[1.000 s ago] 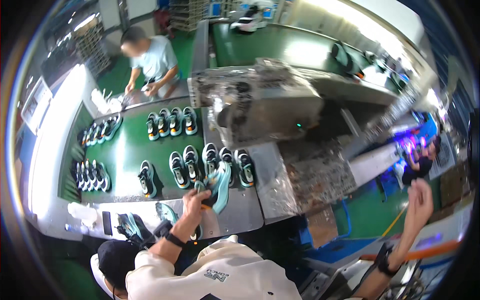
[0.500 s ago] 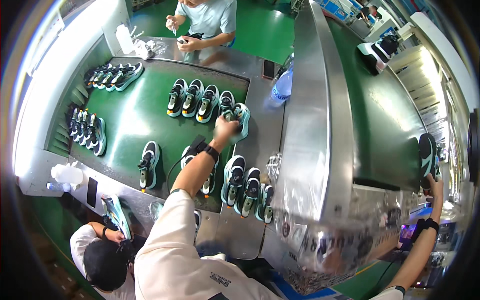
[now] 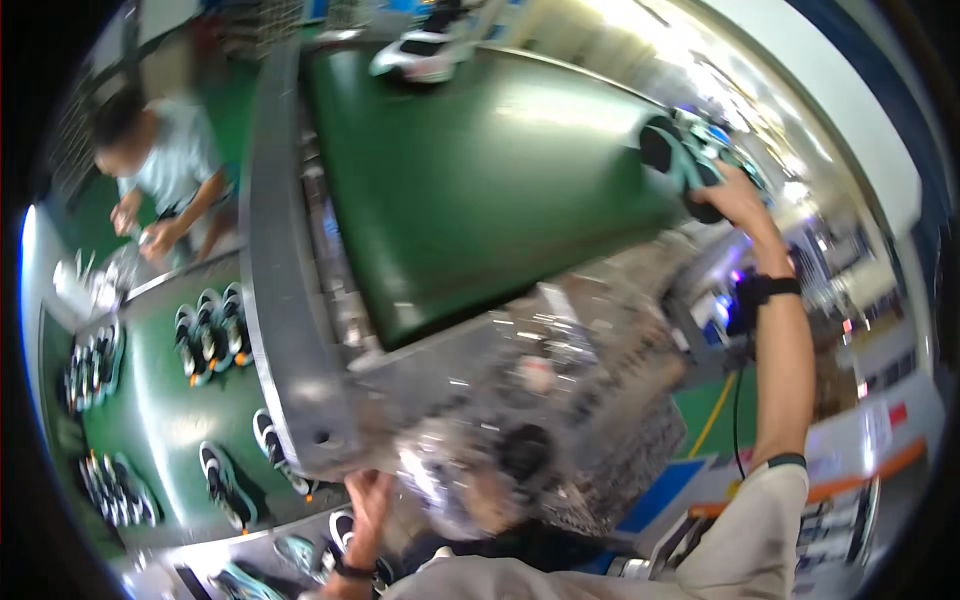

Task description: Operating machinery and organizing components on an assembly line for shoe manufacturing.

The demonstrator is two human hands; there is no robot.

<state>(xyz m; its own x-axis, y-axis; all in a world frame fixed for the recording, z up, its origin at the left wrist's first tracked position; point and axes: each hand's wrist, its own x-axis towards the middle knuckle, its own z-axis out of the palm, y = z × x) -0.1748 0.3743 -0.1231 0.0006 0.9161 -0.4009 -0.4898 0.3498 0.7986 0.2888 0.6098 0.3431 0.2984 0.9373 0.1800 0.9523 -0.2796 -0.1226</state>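
On the right, my right hand (image 3: 738, 196) grips a sneaker (image 3: 682, 165) with a black and pale teal sole, holding it on its side with the sole facing left. It is at the right edge of a raised green conveyor belt (image 3: 470, 190). My left hand (image 3: 369, 503) is low in the view, beside the near corner of the metal conveyor frame (image 3: 290, 300). Its fingers are smeared and partly hidden, so their grip cannot be read. Another black and white sneaker (image 3: 420, 57) sits at the far end of the raised belt.
At left, a lower green belt (image 3: 150, 400) carries several sneakers (image 3: 212, 335) in rows. A co-worker in a light blue shirt (image 3: 180, 150) works with both hands beyond it. Crumpled clear plastic (image 3: 435, 470) lies in front of the raised belt.
The view has swung right. My left hand has left the sneaker on the lower belt and come back toward the frame's near corner. My right hand keeps its sneaker, now raised beside the belt.
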